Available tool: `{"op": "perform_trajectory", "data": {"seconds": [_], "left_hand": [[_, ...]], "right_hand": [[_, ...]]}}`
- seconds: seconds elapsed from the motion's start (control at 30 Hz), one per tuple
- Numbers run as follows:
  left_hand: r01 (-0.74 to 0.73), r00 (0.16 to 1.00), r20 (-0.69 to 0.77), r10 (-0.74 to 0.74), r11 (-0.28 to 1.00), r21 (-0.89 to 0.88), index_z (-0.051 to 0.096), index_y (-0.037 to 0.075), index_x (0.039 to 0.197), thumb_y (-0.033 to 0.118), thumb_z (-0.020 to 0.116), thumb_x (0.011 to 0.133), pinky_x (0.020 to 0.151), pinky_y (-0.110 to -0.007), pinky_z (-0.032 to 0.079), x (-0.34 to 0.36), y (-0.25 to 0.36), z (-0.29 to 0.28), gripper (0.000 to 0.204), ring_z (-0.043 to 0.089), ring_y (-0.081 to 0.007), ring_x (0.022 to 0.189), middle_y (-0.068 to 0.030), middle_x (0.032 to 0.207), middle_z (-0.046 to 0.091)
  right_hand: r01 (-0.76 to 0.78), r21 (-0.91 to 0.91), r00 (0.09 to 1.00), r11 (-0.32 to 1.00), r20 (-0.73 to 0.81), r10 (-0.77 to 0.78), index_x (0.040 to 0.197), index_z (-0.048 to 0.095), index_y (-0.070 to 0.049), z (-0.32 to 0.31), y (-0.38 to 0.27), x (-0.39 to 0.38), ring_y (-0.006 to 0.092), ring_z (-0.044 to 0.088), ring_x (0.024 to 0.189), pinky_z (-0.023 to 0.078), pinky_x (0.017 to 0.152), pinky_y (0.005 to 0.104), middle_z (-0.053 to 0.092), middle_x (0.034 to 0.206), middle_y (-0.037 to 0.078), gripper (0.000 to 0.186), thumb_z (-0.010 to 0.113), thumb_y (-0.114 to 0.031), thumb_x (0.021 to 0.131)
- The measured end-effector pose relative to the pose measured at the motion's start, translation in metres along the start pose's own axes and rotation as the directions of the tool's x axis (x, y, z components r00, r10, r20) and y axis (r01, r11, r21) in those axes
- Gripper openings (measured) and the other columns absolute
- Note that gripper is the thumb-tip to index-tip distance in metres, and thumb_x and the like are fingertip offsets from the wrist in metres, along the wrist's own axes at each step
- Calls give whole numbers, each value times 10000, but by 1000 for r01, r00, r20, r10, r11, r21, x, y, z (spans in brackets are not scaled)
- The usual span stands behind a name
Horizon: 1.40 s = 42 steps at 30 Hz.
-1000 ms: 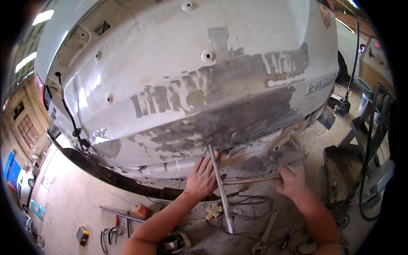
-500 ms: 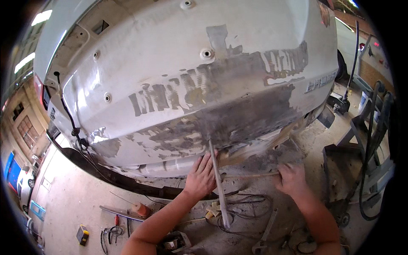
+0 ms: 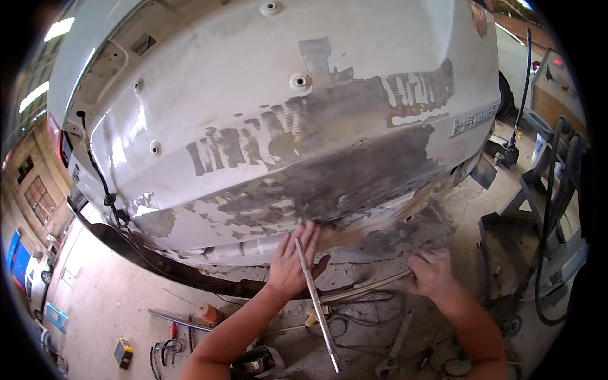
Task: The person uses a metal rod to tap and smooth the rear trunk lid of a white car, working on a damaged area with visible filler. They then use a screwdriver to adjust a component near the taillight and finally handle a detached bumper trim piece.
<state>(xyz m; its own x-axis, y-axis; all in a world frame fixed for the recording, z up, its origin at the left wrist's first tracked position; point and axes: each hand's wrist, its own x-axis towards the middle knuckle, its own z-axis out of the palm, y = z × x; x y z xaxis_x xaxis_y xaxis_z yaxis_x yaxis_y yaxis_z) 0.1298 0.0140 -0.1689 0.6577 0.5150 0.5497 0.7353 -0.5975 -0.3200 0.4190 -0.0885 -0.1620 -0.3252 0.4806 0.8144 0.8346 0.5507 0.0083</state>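
Grey bare and sanded patches cover the lower part of a white car's rear panel (image 3: 373, 164). My left hand (image 3: 292, 259) lies with its fingers stretched out against the panel's lower edge and is open, gripping nothing. My right hand (image 3: 432, 273) is closed round the handle end of a body hammer (image 3: 318, 310). The hammer's long, thin metal head stands crosswise to the handle, its upper end in front of my left hand and apart from the panel, its lower end pointing toward me.
On the floor lie an adjustable wrench (image 3: 396, 348), tangled cables (image 3: 364, 316), an orange-brown pot-like thing (image 3: 209, 313) and a yellow-black device (image 3: 123, 353). A dark metal frame with hoses (image 3: 538, 209) stands at the right. The detached black trim strip (image 3: 190, 278) curves along the car's lower left.
The hammer's head has drawn back and down from the panel, where its upper end was before. My left hand stays near the panel's edge, its fingers a little more spread.
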Motion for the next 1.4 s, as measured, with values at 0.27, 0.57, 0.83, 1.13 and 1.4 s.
{"op": "perform_trajectory", "data": {"seconds": [0.27, 0.57, 0.83, 1.13, 1.4], "left_hand": [[86, 966, -254, -57, 991, 104, 462, -62, 1264, 457, 650, 766, 1000, -557, 279, 15, -6, -4, 743, 395, -406, 1231, -262, 1318, 426], [12, 980, -197, 13, 992, 123, 437, -72, 1278, 454, 690, 740, 990, -565, 299, -14, -15, 24, 793, 404, -419, 1210, -276, 1307, 416], [171, 969, -205, -140, 975, 140, 326, -230, 1244, 516, 649, 742, 1034, -619, 207, -21, -25, 20, 955, 265, -592, 1243, -466, 1292, 280], [117, 970, -230, -76, 978, 172, 314, -205, 1266, 498, 651, 746, 999, -648, 249, -26, -32, 26, 937, 325, -588, 1214, -464, 1280, 312], [79, 969, -246, -31, 979, 190, 392, -195, 1217, 497, 650, 745, 998, -634, 265, -25, -34, 27, 877, 345, -577, 1206, -454, 1258, 347]], "right_hand": [[-59, 48, 998, 997, 17, 58, 601, 442, -91, 6, -1, 0, 251, 513, 446, 393, 399, 357, 456, 532, 66, 420, 736, -373, 703], [-75, 48, 997, 996, -6, 76, 626, 454, -88, 16, 9, -2, 258, 491, 429, 396, 404, 357, 446, 536, 62, 473, 660, -482, 786], [-18, 74, 999, 997, -46, 21, 647, 478, -86, 15, 12, -7, 248, 515, 443, 412, 418, 355, 465, 541, 56, 463, 660, -490, 782], [-28, 106, 999, 994, 29, 25, 630, 459, -91, 24, 11, -8, 239, 491, 433, 392, 409, 351, 433, 530, 45, 491, 626, -520, 802], [-85, -1, 992, 996, 95, 85, 623, 460, -75, 23, 6, -8, 252, 489, 446, 392, 416, 361, 436, 533, 61, 467, 674, -469, 754]]}}
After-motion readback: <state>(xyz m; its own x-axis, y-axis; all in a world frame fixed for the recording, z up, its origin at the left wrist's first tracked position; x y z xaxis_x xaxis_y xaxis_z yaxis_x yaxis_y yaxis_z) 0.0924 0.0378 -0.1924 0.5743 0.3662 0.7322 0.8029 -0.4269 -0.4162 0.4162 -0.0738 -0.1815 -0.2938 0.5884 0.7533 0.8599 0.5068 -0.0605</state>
